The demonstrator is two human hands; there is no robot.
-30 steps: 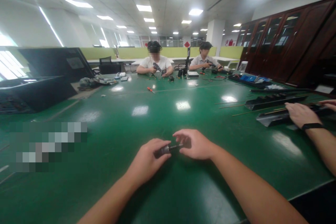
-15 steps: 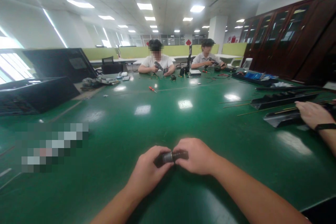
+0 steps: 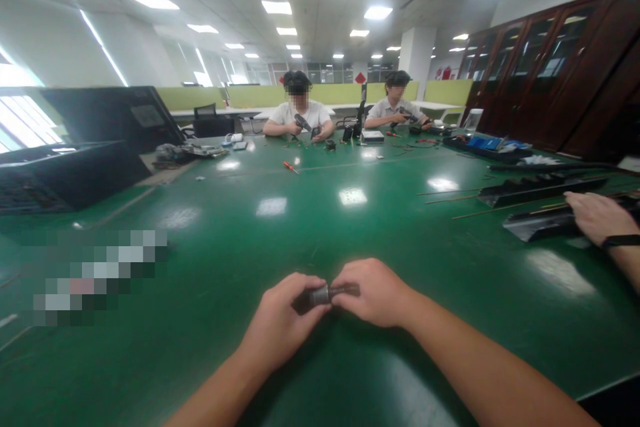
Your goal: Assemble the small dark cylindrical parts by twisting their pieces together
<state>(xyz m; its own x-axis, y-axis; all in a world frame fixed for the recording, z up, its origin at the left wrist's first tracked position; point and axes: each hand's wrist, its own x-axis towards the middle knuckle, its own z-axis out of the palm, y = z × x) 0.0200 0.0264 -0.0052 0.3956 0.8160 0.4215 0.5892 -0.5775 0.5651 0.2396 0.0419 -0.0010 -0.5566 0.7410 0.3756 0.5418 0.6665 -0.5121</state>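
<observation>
Just above the green table, both my hands meet on a small, dark cylindrical part (image 3: 319, 295) with a grey metallic band. My left hand (image 3: 277, 323) is closed around its left portion, thumb and fingers on opposite sides. The thumb and fingertips of my right hand (image 3: 377, 295) pinch the narrower, dark brown end (image 3: 352, 289) on the right. The part lies roughly level, pointing left to right. Its exact kind cannot be made out, and my fingers hide some of it.
A red screwdriver (image 3: 291, 167) lies farther up the green table (image 3: 320, 227). Black metal channels (image 3: 543, 221) and thin rods lie at right under another person's hand (image 3: 603, 217). Two people across the table hold power drills (image 3: 303, 123). A dark box (image 3: 70, 173) stands at left.
My right thumb and fingertips have drawn closer together on the dark end. Both hands sit very slightly higher in the picture, still on the same part.
</observation>
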